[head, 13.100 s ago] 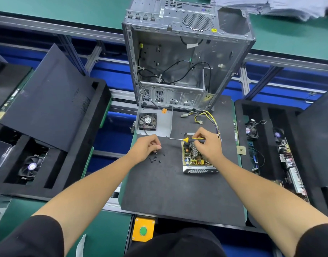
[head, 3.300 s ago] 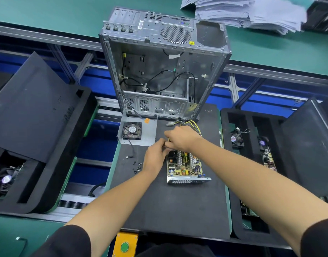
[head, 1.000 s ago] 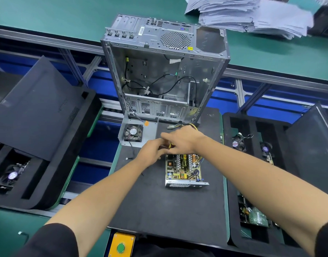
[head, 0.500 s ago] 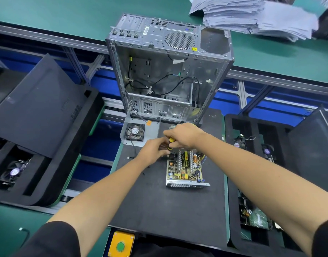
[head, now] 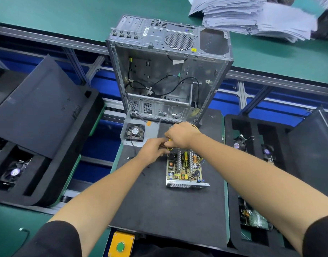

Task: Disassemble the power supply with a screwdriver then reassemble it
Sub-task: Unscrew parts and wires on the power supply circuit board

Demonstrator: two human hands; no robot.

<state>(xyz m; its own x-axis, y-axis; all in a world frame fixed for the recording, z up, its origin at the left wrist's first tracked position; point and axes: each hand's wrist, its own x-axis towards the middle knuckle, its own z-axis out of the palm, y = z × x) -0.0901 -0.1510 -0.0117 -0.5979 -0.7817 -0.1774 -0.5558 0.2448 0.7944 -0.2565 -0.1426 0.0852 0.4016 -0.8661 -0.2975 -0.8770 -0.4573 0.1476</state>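
The opened power supply (head: pixel 184 168) lies on the black mat (head: pixel 168 206), its circuit board bare. Its metal cover with the fan (head: pixel 135 131) lies to the far left of it. My right hand (head: pixel 180 135) grips the yellow-handled screwdriver (head: pixel 169 144) over the supply's far left corner; only a bit of the handle shows. My left hand (head: pixel 153 148) sits right beside it, fingers curled at the screwdriver's lower end; what they pinch is hidden. Small black screws (head: pixel 143 173) lie on the mat under my left forearm.
An empty computer case (head: pixel 168 71) stands upright just behind the mat. Black foam trays with fans and boards flank the mat, one on the left (head: pixel 39 145) and one on the right (head: pixel 270 164). A paper stack (head: pixel 252 17) lies far right. A yellow box with a green button (head: pixel 121 245) sits near me.
Both hands stayed together at the supply's far left corner over the last second. Thirteen seconds ago my left hand was at the loose screws and the screwdriver lay across the supply's far edge.
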